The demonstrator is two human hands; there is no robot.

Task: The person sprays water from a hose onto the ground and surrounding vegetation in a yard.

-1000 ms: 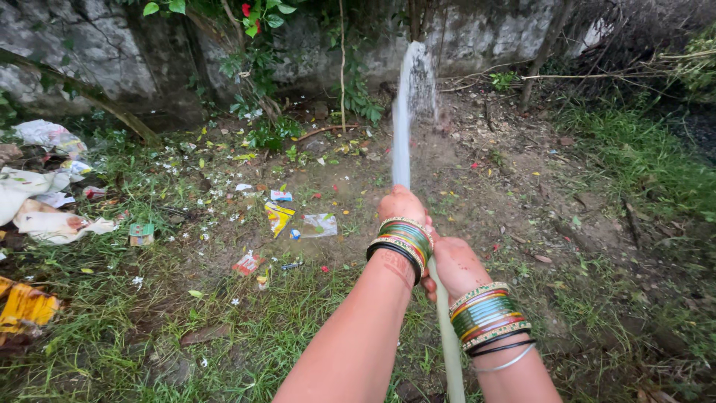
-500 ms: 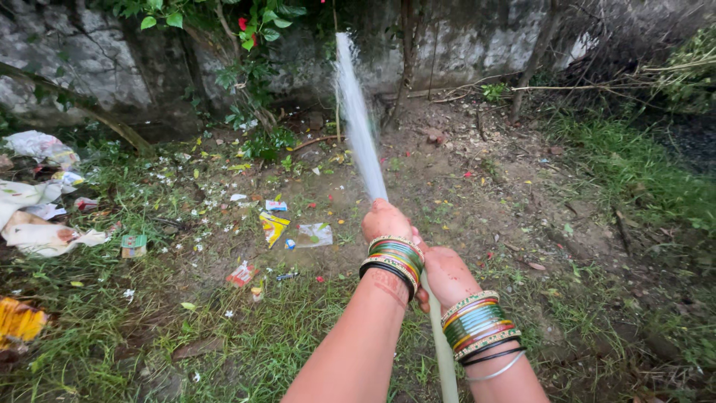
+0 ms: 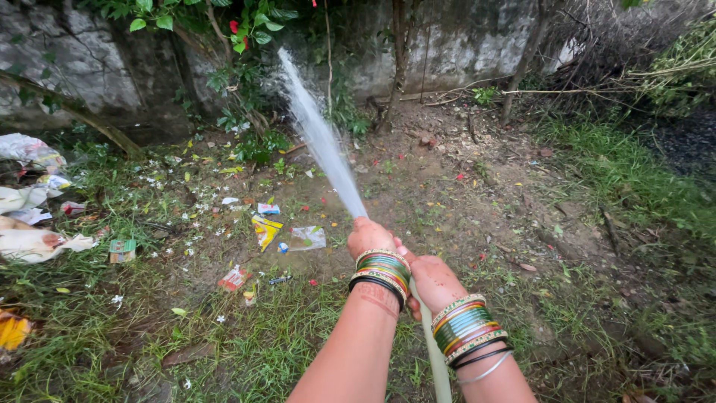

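Note:
Both my hands grip a pale hose (image 3: 438,367) that runs down between my forearms. My left hand (image 3: 369,237) is wrapped around the nozzle end, in front. Just behind it, my right hand (image 3: 435,280) clasps the hose. Each wrist carries a stack of green, gold and red bangles. A jet of water (image 3: 321,138) shoots from the nozzle up and to the left, toward the plants (image 3: 250,89) at the foot of a stone wall (image 3: 82,63).
Wrappers and scraps of litter (image 3: 267,230) lie on the bare dirt ahead. A heap of plastic bags (image 3: 30,201) sits at the left edge. Grass (image 3: 626,179) grows on the right, with dry branches (image 3: 619,82) behind it.
The water jet has swung from nearly straight ahead over to the left, now reaching the plants by the wall. My hands have turned leftward with the hose.

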